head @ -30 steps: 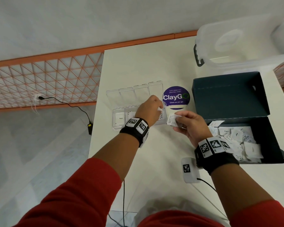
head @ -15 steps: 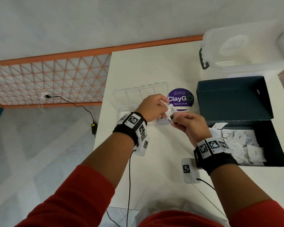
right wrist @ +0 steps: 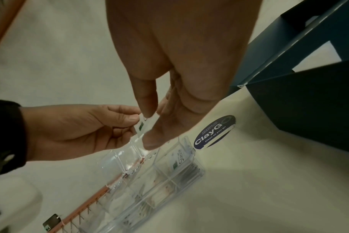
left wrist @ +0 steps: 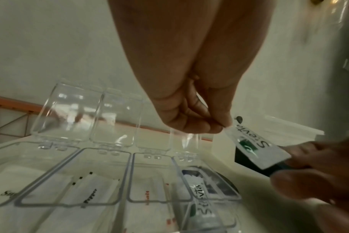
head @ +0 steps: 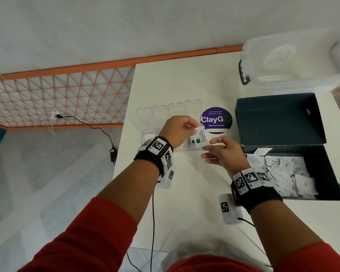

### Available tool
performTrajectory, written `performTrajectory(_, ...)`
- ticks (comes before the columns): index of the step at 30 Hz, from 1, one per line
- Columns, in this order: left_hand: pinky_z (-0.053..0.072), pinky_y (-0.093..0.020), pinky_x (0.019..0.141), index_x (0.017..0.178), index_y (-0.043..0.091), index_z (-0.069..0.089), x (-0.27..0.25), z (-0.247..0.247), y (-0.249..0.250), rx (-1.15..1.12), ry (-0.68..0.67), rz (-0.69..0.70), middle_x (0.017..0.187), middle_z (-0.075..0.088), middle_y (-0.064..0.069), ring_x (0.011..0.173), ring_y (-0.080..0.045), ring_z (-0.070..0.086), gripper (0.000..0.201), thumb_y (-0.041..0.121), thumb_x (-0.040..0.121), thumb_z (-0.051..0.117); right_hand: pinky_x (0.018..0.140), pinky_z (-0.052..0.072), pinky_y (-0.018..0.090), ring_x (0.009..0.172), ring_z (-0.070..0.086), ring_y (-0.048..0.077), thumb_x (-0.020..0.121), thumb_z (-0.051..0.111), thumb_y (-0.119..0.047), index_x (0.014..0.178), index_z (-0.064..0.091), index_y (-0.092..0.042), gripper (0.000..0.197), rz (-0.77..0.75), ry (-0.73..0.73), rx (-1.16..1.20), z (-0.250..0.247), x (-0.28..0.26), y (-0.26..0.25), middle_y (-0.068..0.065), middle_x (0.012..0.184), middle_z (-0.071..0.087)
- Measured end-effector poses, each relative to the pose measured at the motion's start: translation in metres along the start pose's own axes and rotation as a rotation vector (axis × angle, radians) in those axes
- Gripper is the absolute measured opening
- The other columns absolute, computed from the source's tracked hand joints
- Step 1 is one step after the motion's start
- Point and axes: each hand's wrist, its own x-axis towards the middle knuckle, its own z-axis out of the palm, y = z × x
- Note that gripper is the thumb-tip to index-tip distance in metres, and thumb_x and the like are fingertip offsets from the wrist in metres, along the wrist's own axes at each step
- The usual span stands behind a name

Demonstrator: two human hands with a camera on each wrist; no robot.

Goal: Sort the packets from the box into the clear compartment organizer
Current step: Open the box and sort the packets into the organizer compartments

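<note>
Here both hands' fingers pinch one Stevia packet point(head: 200, 138) above the organizer's point(head: 159, 114) right edge.

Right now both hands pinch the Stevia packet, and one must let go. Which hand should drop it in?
Probably left. The left hand pinches the Stevia packet directly above the organizer, whose end compartment already holds Stevia; the right hand sits nearer the box.
</note>
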Motion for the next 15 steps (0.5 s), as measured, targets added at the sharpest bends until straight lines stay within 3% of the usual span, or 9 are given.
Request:
performTrajectory(3,0.049,-0.021,0.078,0.093,0.02,0.073,0.008,-0.003,0.0,0.076,0.074,-0.022,0.089,0.072,0.0,0.084,-0.012,0.066,0.015,0.009,0.084,0.069,0.061,0.061,0.03,0.069,0.072,0.023,0.09,0.067,0.001,0.091,0.06,-0.009,0.011,0.018,-0.029,-0.065,-0.004,-0.001,0.0,0.01,0.088,0.076)
performTrajectory(9,0.043,-0.014,0.073,0.098,0.011,0.074,0.024,0.01,-0.006,0.189,0.102,-0.062,0.097,0.072,-0.005,0.082,-0.011,0.062,0.015,0.006,0.089,0.063,0.059,0.059,0.028,0.065,0.07,0.021,0.093,0.061,0.003,0.089,0.062,-0.007,0.011,0.039,-0.026,-0.096,-0.011,0.003,0.003,0.009,0.087,0.074)
performTrajectory(15,0.05,-0.028,0.083,0.102,0.01,0.073,0.032,0.027,-0.014,0.387,0.015,-0.019,0.106,0.068,-0.009,0.095,-0.023,0.064,0.017,0.007,0.092,0.06,0.058,0.058,0.028,0.064,0.069,0.022,0.093,0.061,0.003,0.088,0.063,-0.007,0.011,0.054,-0.008,-0.085,-0.016,0.006,0.001,0.01,0.087,0.073)
